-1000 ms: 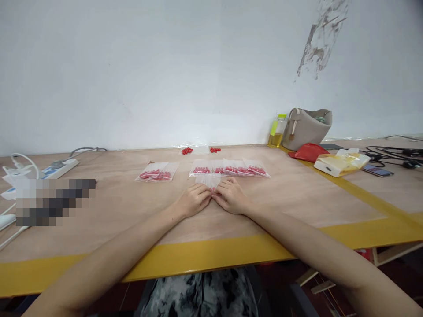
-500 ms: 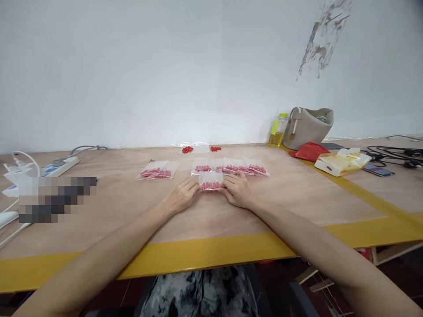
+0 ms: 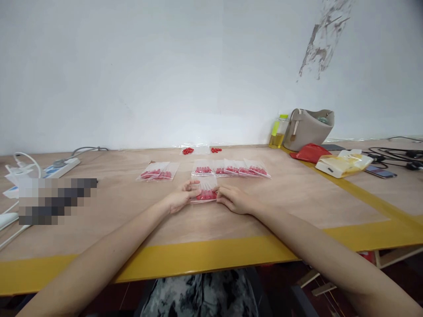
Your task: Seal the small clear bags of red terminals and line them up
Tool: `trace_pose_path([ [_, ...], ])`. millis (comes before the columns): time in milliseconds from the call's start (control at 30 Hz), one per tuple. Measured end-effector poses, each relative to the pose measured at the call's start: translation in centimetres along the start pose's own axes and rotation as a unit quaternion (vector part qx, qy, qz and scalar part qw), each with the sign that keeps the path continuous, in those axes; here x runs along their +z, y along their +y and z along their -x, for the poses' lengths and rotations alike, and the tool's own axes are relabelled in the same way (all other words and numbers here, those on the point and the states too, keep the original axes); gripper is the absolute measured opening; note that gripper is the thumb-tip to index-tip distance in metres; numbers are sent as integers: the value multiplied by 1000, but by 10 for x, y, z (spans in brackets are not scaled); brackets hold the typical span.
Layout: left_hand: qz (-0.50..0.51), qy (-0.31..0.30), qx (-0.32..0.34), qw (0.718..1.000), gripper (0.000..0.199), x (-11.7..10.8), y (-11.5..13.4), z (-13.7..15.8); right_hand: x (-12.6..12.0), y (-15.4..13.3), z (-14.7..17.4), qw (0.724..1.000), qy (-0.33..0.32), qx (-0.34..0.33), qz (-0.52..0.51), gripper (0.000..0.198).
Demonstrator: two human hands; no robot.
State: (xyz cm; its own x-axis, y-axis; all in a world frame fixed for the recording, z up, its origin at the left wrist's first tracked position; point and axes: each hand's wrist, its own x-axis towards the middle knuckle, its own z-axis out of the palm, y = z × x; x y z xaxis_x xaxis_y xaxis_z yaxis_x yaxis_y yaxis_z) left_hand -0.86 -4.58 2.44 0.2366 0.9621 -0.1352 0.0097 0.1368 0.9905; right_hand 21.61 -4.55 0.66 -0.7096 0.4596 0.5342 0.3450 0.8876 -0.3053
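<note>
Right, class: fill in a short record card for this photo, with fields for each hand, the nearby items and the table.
left hand: grips the left edge of the small clear bag holding red pieces
right hand: grips the bag's right edge
behind the bag: row of filled bags
further left: pair of filled bags
by the wall: loose red pieces
table: wooden, yellow edge tape
right end: beige handbag, yellow bottle

Pixelated block point(image 3: 56, 200) masks object on worktop point(image 3: 132, 220) left side. Left hand point(image 3: 180, 200) and right hand point(image 3: 234, 200) cover small bag point(image 3: 205, 193) side edges. Red pieces inside too small to identify. Power strip point(image 3: 61, 167) cables run off left edge.
</note>
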Motion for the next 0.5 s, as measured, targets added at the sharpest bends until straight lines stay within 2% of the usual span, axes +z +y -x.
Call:
trace_pose_path([
  [67, -18, 27, 39, 999, 44, -2, -1, -3, 0, 0, 0, 1000, -14, -8, 16, 2],
  [167, -54, 71, 98, 991, 40, -8, 6, -18, -2, 4, 0, 999, 22, -8, 46, 12],
  [233, -95, 86, 123, 984, 39, -10, 19, -37, -4, 8, 1, 997, 40, -1, 60, 10],
  [367, -214, 95, 119, 965, 44, -4, 44, -87, -5, 15, 3, 994, 48, 4, 97, 10],
  [500, -289, 112, 99, 946, 39, 8, 49, -128, -7, 19, 7, 991, 49, 10, 127, 10],
])
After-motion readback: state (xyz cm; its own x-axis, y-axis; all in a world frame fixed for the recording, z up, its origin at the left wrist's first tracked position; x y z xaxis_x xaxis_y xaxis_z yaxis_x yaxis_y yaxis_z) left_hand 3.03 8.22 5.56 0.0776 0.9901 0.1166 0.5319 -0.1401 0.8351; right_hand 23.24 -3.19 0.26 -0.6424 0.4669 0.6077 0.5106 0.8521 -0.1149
